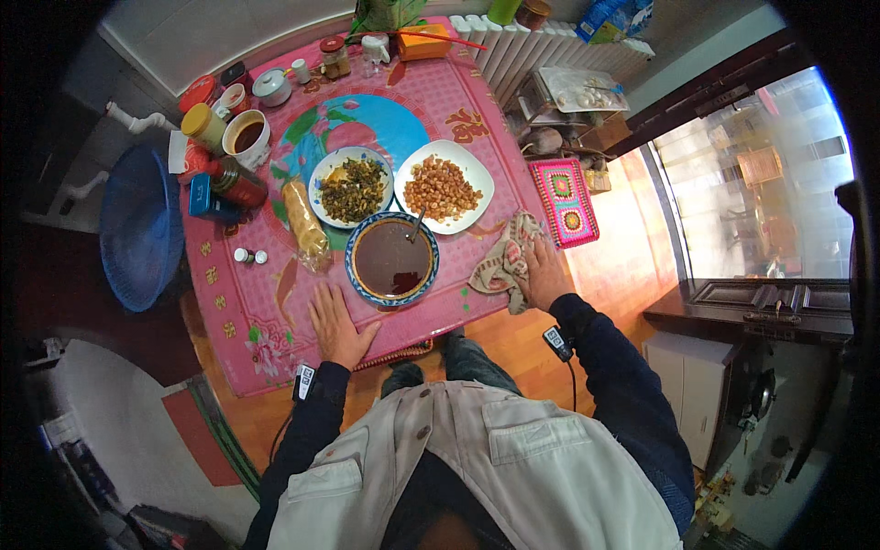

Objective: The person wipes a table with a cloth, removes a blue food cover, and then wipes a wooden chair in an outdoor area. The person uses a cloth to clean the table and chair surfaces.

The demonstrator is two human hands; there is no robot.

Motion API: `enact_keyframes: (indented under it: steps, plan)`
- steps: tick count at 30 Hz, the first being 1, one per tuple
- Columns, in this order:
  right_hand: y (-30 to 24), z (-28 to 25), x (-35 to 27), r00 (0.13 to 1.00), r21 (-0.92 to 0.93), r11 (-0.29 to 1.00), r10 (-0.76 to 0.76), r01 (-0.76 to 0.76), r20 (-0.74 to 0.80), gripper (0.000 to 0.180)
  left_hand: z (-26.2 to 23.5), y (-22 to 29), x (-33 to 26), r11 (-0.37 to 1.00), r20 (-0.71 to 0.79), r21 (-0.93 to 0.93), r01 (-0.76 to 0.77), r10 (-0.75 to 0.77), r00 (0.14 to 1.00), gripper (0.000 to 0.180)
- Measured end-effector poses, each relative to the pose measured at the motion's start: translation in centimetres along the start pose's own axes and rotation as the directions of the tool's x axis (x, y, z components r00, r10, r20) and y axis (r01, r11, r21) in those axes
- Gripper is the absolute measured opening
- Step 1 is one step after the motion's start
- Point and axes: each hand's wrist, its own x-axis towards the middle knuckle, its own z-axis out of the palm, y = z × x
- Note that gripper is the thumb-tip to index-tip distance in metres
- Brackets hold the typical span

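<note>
My left hand (340, 330) lies flat on the near edge of the pink tablecloth (302, 346), fingers spread and holding nothing. At the table's right edge my right hand (546, 277) rests on a crumpled beige patterned cloth (502, 261), its fingers stretched out over it. Between the hands stands a blue-rimmed bowl (394, 259) of dark brown liquid, with a spoon (415, 226) leaning in it. Behind the bowl are a plate of chopped dark greens (352, 191) and a white square plate of peanut-like pieces (441, 189). A long bag of pale food (303, 218) lies left of the bowl.
Along the left side stand a dark-filled cup (247, 137), a yellow-lidded jar (203, 126), a dark red flask (238, 182) and a blue box (213, 199). Several jars and an orange box (423, 42) line the back. A stool with a crocheted cover (564, 203) sits right; a blue basket (139, 229) left.
</note>
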Motion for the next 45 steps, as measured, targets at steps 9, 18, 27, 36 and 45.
enact_keyframes:
  steps: [9,18,27,36,45]
  plan:
    - [6.0,-1.8,10.1,0.995,-0.046,0.996,-0.073,0.076,0.066,0.086,0.5,0.1,0.1,0.999,-0.001,-0.012,0.034,-0.034,0.999,0.121]
    - [9.4,-4.1,25.2,0.96,-0.073,0.958,-0.279,0.276,-0.036,0.086,0.3,1.1,0.6,0.992,0.035,0.081,0.095,-0.099,0.995,0.126]
    - [7.4,-6.5,39.5,0.874,-0.164,0.862,-0.486,0.479,-0.004,0.081,0.6,0.6,0.1,0.994,-0.026,0.081,0.074,-0.073,0.997,0.127]
    - [0.3,-7.6,48.2,0.716,-0.125,0.718,-0.695,0.685,-0.063,0.077,0.5,0.0,0.3,0.994,-0.022,0.092,0.055,-0.053,0.998,0.131]
    - [-5.2,-9.3,52.5,0.61,-0.108,0.605,-0.792,0.789,0.023,0.078,-0.2,0.4,0.5,0.991,0.025,0.076,0.113,-0.115,0.993,0.129]
